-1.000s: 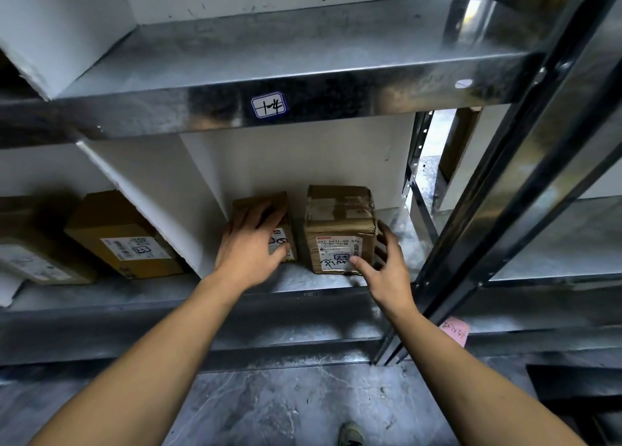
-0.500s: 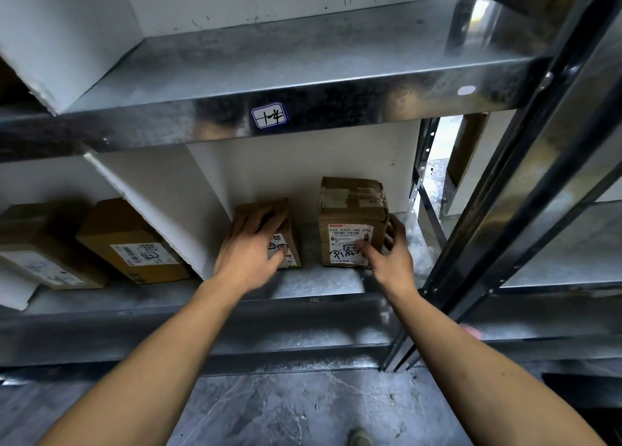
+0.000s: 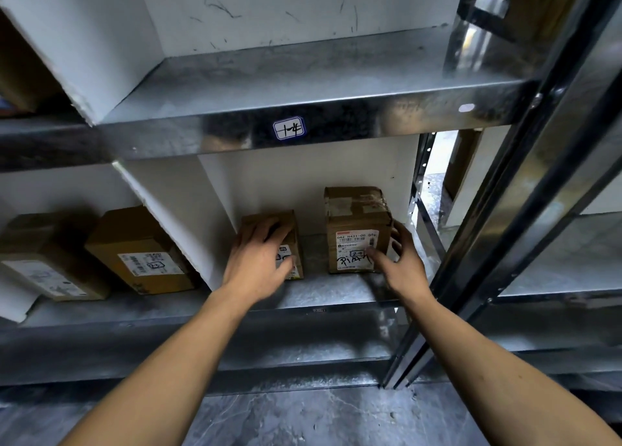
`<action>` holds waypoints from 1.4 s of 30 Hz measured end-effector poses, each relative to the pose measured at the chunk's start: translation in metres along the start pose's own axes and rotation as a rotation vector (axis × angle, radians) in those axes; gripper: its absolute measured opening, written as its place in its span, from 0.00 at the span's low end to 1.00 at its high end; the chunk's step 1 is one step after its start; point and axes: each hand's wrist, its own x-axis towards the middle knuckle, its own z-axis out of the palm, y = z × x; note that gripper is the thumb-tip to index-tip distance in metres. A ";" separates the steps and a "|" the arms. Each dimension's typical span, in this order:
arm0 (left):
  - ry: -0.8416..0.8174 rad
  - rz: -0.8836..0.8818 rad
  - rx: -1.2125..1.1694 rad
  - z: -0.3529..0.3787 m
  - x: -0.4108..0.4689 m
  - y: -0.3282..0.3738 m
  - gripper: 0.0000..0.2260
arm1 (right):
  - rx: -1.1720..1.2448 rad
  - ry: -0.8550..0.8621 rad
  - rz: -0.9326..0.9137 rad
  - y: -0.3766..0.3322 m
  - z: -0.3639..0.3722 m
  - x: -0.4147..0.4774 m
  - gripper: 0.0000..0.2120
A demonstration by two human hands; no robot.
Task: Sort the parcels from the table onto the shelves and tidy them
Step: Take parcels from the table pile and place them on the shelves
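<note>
Two brown cardboard parcels stand in the lower shelf bay [image 3: 336,294] beneath the "1-4" sticker. The small parcel [image 3: 294,223] sits on the left, and my left hand [image 3: 259,263] lies over its top and front, gripping it. The taller taped parcel [image 3: 356,223], with a white label and handwriting on its front, stands to the right. My right hand [image 3: 400,263] holds its right front corner, thumb on the label and fingers round the right side. A gap of bare shelf separates the two parcels.
A white divider [image 3: 175,223] walls off the left bay, where two larger brown parcels [image 3: 141,250] [image 3: 43,260] lie. The upper shelf [image 3: 303,75] holds nothing visible. A dark metal upright [image 3: 505,210] slants close on the right. Grey floor lies below.
Both parcels have been pushed deeper into the bay, towards the back wall. My right thumb has shifted onto the tall parcel's label. The view has tilted up slightly.
</note>
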 end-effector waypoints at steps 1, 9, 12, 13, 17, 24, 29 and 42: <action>0.015 0.006 -0.008 -0.002 -0.002 0.001 0.26 | -0.058 0.023 0.000 -0.002 0.000 -0.008 0.36; 0.023 0.199 -0.143 -0.008 -0.040 0.013 0.22 | -0.589 0.116 -0.135 -0.003 0.002 -0.090 0.24; -0.026 0.302 -0.166 -0.004 -0.059 0.021 0.21 | -0.848 0.107 -0.156 -0.008 0.001 -0.127 0.23; -0.046 0.328 -0.174 -0.002 -0.065 0.025 0.22 | -0.920 0.104 -0.153 -0.009 -0.001 -0.141 0.22; -0.121 0.467 -0.207 0.008 -0.088 0.053 0.21 | -1.083 0.131 -0.054 -0.004 -0.016 -0.201 0.21; -0.246 0.775 -0.230 0.024 -0.136 0.146 0.21 | -1.209 0.266 0.324 0.027 -0.070 -0.331 0.22; -0.298 1.008 -0.254 0.024 -0.179 0.231 0.21 | -1.179 0.424 0.586 0.035 -0.112 -0.421 0.22; -0.378 1.402 -0.294 0.023 -0.353 0.443 0.23 | -1.053 0.758 0.943 0.075 -0.224 -0.633 0.21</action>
